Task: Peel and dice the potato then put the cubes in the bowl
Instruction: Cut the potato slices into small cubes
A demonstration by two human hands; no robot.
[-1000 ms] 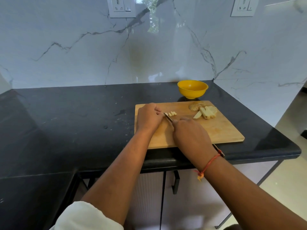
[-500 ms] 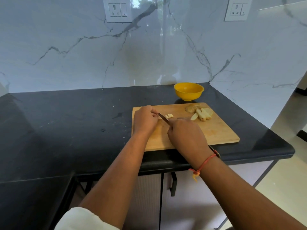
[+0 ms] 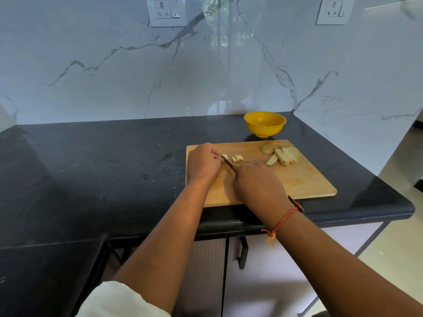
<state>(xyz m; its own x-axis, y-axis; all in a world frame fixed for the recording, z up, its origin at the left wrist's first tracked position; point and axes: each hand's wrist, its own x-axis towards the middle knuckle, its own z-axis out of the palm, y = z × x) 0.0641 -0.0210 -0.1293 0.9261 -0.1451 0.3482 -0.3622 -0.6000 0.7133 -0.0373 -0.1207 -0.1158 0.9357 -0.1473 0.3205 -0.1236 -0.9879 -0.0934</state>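
Head cam: right grip (image 3: 258,181) curled tight round the knife (image 3: 229,164), left grip (image 3: 202,163) pinching a potato strip (image 3: 225,156), cubes (image 3: 237,158) just right of it.

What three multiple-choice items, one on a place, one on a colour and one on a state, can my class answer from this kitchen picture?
1. Where does the bowl stand relative to the cutting board?
A. On it
B. Behind it, on the counter
C. In front of it, at the counter's near edge

2. What colour is the bowl?
A. Yellow
B. Blue
C. White

3. What is the state of the right hand?
A. Open and flat on the board
B. Curled round a knife
C. Lifting the bowl

Answers:
1 B: the bowl sits on the dark counter past the board's far edge.
2 A: its wall and rim are plainly yellow.
3 B: the blade sticks out from its fingers toward the potato piece that the left hand holds.
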